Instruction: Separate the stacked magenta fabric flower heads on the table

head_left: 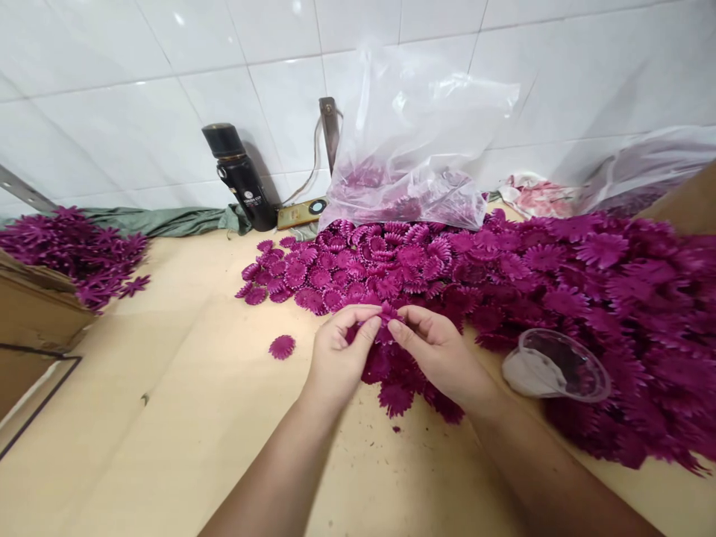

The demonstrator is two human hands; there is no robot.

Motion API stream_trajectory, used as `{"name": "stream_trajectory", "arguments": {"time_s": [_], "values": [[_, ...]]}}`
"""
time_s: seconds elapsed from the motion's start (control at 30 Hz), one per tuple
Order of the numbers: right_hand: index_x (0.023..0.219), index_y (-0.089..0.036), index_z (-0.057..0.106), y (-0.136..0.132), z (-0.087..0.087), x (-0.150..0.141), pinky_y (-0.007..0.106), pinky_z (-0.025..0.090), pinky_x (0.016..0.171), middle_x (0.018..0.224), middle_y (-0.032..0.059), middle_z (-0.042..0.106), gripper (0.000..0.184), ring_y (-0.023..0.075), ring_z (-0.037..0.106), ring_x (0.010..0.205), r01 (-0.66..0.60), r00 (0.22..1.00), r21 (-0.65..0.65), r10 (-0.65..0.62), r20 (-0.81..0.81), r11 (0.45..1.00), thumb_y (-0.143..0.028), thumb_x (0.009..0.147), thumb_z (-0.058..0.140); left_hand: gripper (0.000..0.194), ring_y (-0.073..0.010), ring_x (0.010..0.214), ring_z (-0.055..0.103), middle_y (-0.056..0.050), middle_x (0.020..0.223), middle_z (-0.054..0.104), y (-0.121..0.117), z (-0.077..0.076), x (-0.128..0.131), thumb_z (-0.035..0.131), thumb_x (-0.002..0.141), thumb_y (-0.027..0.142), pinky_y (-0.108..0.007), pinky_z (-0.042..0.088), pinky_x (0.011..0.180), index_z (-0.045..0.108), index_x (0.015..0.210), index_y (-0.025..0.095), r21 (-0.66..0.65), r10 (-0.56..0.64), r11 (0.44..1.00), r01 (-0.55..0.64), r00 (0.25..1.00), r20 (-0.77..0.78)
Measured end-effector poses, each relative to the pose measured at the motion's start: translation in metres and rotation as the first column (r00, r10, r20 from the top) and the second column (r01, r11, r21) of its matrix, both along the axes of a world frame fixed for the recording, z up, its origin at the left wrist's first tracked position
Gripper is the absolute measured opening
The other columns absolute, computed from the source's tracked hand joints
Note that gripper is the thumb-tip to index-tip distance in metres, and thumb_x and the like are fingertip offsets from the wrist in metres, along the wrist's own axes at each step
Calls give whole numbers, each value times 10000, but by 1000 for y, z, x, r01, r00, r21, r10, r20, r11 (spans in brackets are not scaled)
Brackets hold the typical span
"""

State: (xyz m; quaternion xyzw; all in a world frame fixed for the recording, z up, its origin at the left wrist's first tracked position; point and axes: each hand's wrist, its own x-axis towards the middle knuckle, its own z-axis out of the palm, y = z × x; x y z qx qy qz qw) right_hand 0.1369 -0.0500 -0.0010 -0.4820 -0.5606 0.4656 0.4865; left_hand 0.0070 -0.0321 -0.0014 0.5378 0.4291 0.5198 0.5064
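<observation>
My left hand (pixel 345 344) and my right hand (pixel 433 347) meet near the middle of the view, thumbs and fingers pinched on one purple artificial flower piece (pixel 387 313). Its lower part blends with the loose purple petal discs behind it. Directly below and between my hands lie several more petal discs (pixel 396 399) on the table. Beyond my fingers spreads a heap of small curled discs (pixel 335 272). A larger heap of flatter discs (pixel 632 328) covers the right side. One lone disc (pixel 282 347) lies left of my left hand.
A clear plastic cup (pixel 559 365) with whitish contents tilts against the right heap. At the back stand a black bottle (pixel 246 179) and a clear plastic bag (pixel 419 134) with purple pieces inside. Star-shaped purple pieces (pixel 106 261) and a cardboard box (pixel 39 321) are at left.
</observation>
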Motion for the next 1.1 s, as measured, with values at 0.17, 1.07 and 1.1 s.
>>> {"name": "stream_trajectory", "arguments": {"time_s": [0.17, 1.07, 1.1], "values": [[728, -178, 532, -3, 3, -3, 238, 378, 573, 662, -18, 501, 138, 104, 431, 594, -51, 998, 44, 49, 38, 998, -298, 789, 503, 218, -80, 530, 489, 29, 581, 578, 3, -2, -2, 690, 670, 352, -207, 411, 538, 606, 644, 153, -226, 56, 974, -3, 972, 228], [664, -186, 486, -6, 2, -6, 269, 397, 609, 655, 4, 525, 192, 134, 480, 623, 105, 922, 184, -165, 351, 977, -272, 832, 452, 186, -127, 696, 525, -2, 695, 558, 2, -7, -2, 514, 821, 270, -261, 429, 693, 561, 668, 176, 251, 120, 967, -46, 951, -286], [647, -192, 458, -7, 3, -6, 269, 390, 603, 642, -2, 501, 205, 132, 469, 617, 91, 913, 208, -165, 372, 974, -264, 838, 446, 209, -120, 659, 508, 9, 656, 535, 3, -7, -1, 526, 814, 293, -253, 423, 663, 540, 642, 175, 190, 115, 979, -70, 965, -236]]}}
